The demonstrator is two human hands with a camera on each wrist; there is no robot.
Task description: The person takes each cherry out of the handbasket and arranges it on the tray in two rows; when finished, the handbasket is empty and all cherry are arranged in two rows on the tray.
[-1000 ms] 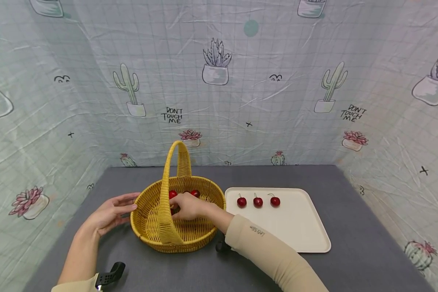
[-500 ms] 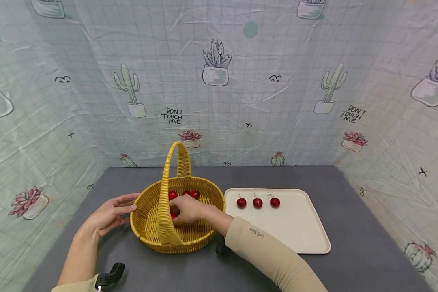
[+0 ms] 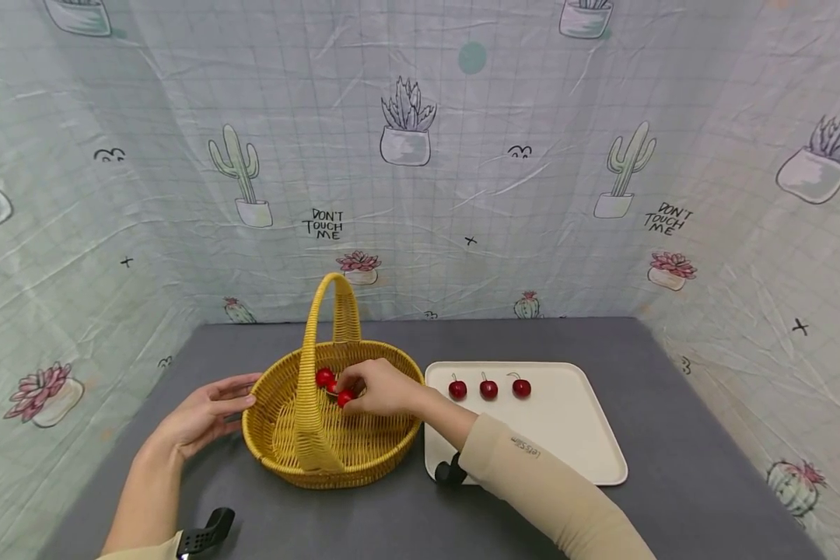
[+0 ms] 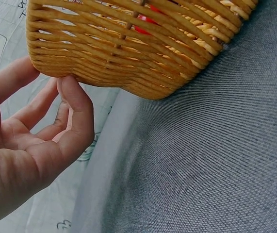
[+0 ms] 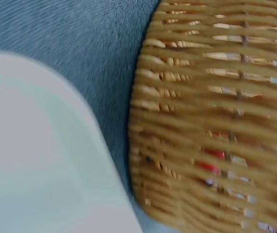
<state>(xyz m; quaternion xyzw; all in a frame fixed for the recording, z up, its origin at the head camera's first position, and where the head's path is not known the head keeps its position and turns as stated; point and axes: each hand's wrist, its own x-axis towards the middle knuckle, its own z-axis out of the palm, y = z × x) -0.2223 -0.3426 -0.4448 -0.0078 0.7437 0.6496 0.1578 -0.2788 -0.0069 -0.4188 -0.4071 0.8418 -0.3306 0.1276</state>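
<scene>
1. Head: the right hand (image 3: pixel 381 386) is pinching one cherry (image 3: pixel 346 399) between thumb and fingers inside the basket (image 3: pixel 360 473); other cherries (image 3: pixel 324 377) are lying just beside its fingertips. The tray (image 3: pixel 560 435) is bearing three stemmed cherries (image 3: pixel 488 389) in a row.
2. Left wrist: the left hand (image 4: pixel 36 141) is touching the basket with loosely bent, parted fingers.
3. Right wrist: the tray is lying beside the basket, red showing through the weave.

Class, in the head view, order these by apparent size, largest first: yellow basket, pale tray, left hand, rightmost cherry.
Yellow basket and pale tray: too close to rank
Left hand
Rightmost cherry
</scene>
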